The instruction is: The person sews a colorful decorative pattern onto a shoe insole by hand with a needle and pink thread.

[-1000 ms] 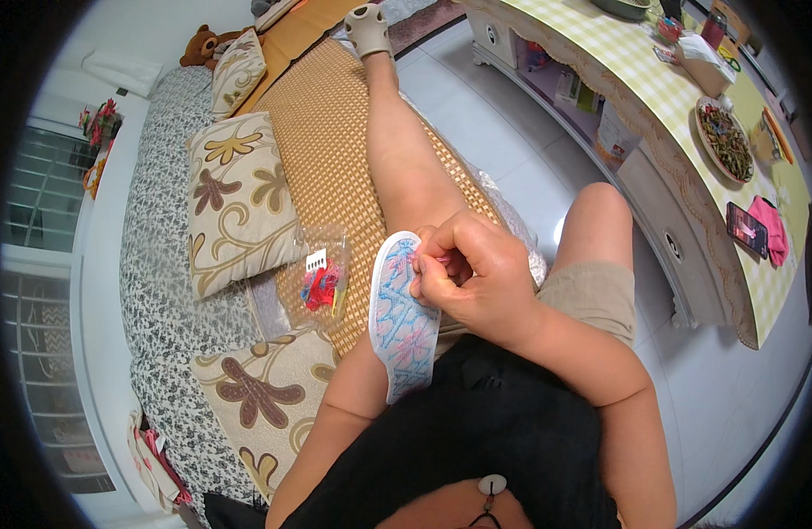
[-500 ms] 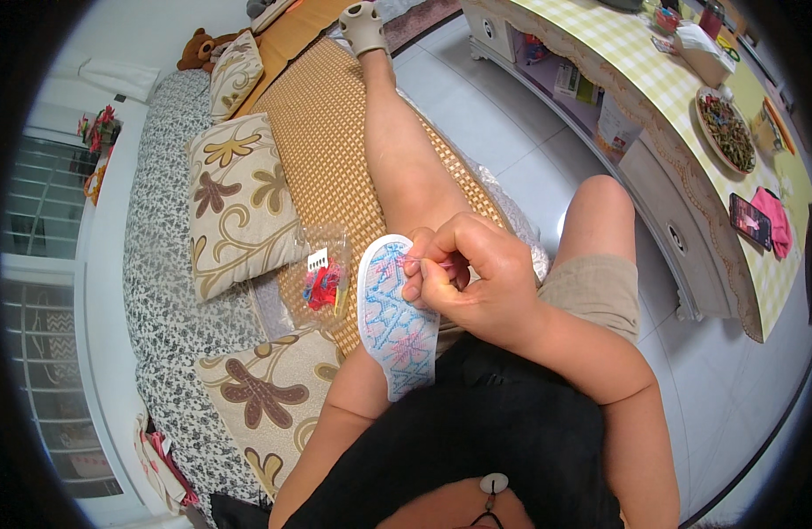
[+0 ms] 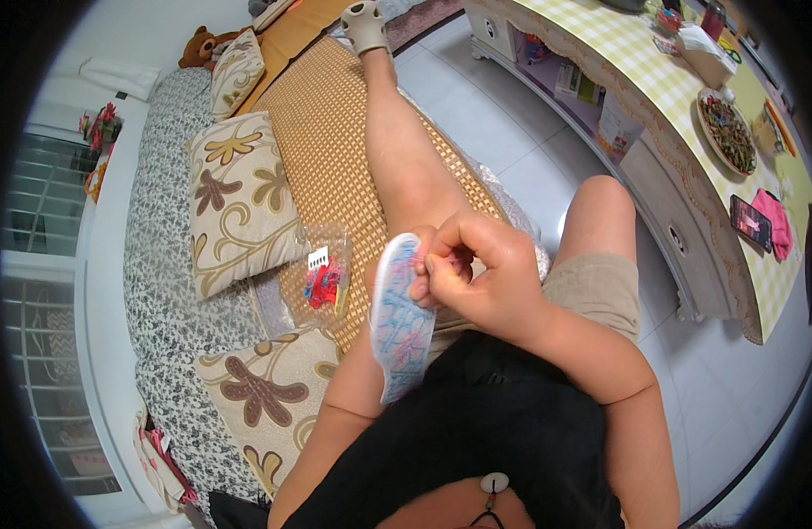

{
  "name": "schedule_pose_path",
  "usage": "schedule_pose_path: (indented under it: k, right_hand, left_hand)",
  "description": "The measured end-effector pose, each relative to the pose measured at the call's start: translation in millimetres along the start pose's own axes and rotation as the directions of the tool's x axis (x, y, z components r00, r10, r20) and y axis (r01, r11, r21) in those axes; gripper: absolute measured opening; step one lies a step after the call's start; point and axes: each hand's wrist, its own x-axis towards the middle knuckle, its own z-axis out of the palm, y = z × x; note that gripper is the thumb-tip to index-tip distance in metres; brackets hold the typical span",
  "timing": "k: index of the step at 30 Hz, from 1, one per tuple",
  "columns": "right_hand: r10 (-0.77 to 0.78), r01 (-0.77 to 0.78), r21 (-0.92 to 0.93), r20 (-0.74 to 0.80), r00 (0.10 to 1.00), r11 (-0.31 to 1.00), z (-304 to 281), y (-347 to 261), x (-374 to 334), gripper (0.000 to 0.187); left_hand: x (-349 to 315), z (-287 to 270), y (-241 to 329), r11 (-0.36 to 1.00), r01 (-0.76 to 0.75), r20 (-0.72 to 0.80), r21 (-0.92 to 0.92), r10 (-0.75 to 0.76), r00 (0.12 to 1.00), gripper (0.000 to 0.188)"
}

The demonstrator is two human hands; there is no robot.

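A white-edged insole [image 3: 404, 322] with blue and pink cross-stitch stands tilted in front of my lap. My left hand [image 3: 421, 286] is closed on its right edge, with part of the hand hidden behind the insole and behind my other hand. At the upper right of the stitching, my right hand [image 3: 494, 269] is closed in a pinch close against the surface. Pink thread shows at those fingertips; any needle there is too small to make out. To the left, a clear plastic bag [image 3: 322, 280] of red and blue thread lies on the woven mat.
The woven mat [image 3: 322, 115] covers the seat under my outstretched leg. Patterned cushions [image 3: 238, 203] lie on the left. Across the tiled floor, a long cabinet [image 3: 661, 194] carries a checked cloth, a dish of dried pieces [image 3: 726, 132], a phone [image 3: 751, 222] and a pink cloth [image 3: 776, 225].
The insole has turned more edge-on and shifted slightly right. My right hand has moved a little right with it, its pinch still close to the stitching.
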Motion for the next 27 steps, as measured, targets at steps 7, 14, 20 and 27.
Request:
schedule_pose_path:
  k: [7,14,20,27]
  right_hand:
    - [0.436,-0.474,0.428,0.190,0.880,0.769,-13.6,41.7,15.8,0.011]
    - [0.500,-0.553,0.674,0.302,0.812,0.491,-16.2,70.6,18.5,0.011]
    - [0.508,-0.517,0.611,0.209,0.836,0.599,-18.9,70.8,16.9,0.014]
    - [-0.341,0.268,-0.456,-0.086,0.936,0.849,-29.3,40.4,26.4,0.016]
  left_hand:
    - [12.7,37.3,41.3,0.897,-0.092,-0.131,0.433,0.164,0.978,0.013]
    - [13.6,57.6,42.5,0.663,-0.011,-0.198,0.749,0.240,0.950,0.010]
    - [14.7,59.2,40.7,0.645,-0.017,-0.184,0.764,0.242,0.953,0.011]
    - [20.8,52.2,44.4,0.462,-0.067,-0.142,0.884,0.402,0.905,0.009]
